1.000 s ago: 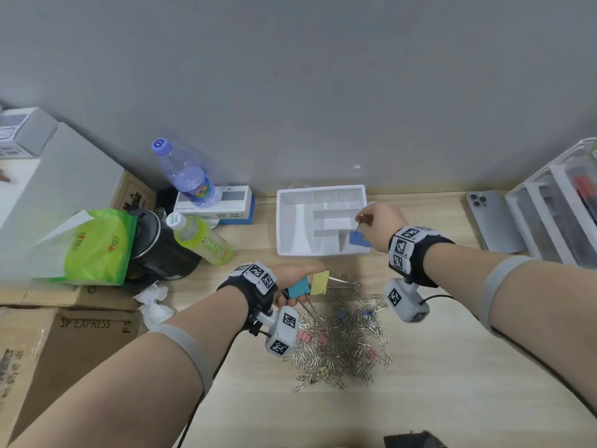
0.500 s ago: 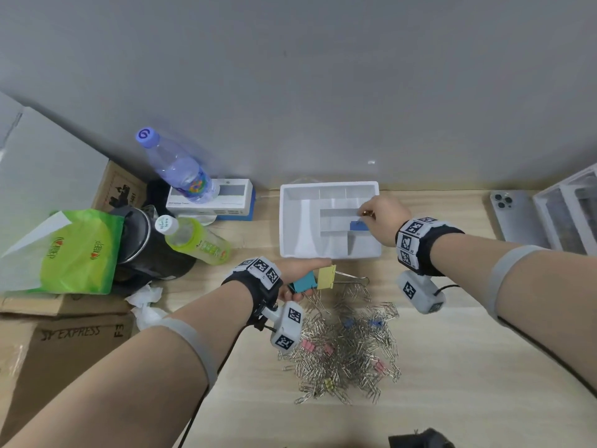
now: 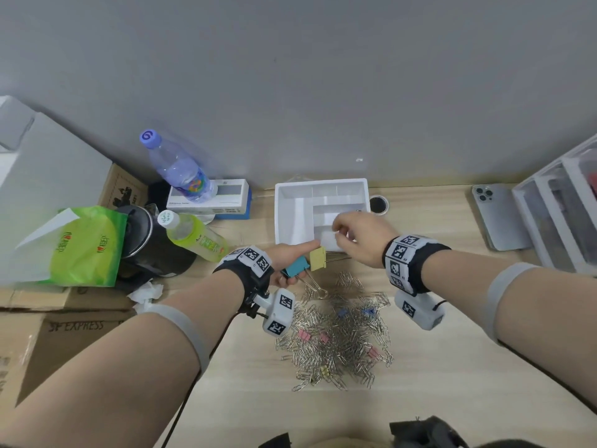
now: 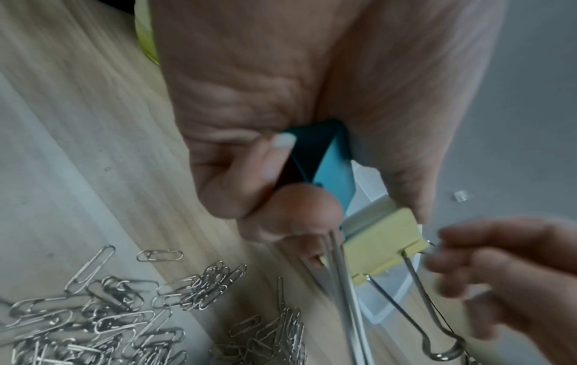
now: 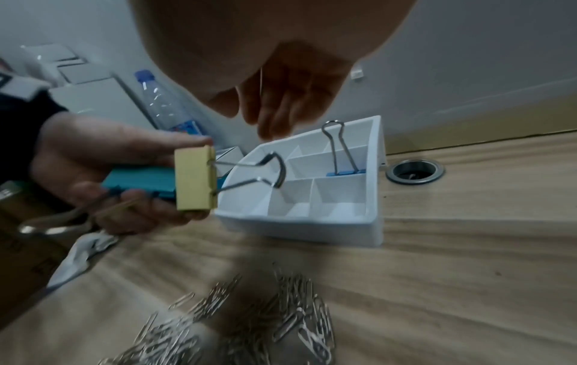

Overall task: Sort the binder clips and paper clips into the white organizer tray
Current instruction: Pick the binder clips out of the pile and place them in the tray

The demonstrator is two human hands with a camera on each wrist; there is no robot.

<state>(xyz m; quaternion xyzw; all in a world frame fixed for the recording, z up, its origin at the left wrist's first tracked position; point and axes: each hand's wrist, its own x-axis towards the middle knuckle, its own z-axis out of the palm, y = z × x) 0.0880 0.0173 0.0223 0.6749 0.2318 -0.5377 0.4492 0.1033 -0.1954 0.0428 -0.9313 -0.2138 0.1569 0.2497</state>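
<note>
One cardboard box [image 3: 64,331] marked "EXPRESS", beside green "100" bag [image 3: 80,247].

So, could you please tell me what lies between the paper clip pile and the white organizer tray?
In the head view, the left hand sits there, holding a teal binder clip and a yellow binder clip, between the paper clip pile and the white organizer tray.

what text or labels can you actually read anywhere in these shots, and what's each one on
"EXPRESS": printed on the cardboard box at the near left; the letters before it are cut off.
Red lettering on the green bag: upside down and too blurred to read.
Labels on the green drink bottle, the water bottle and the white and blue box: too small to read.
The wrist bands carry square coded markers, no words.
</note>
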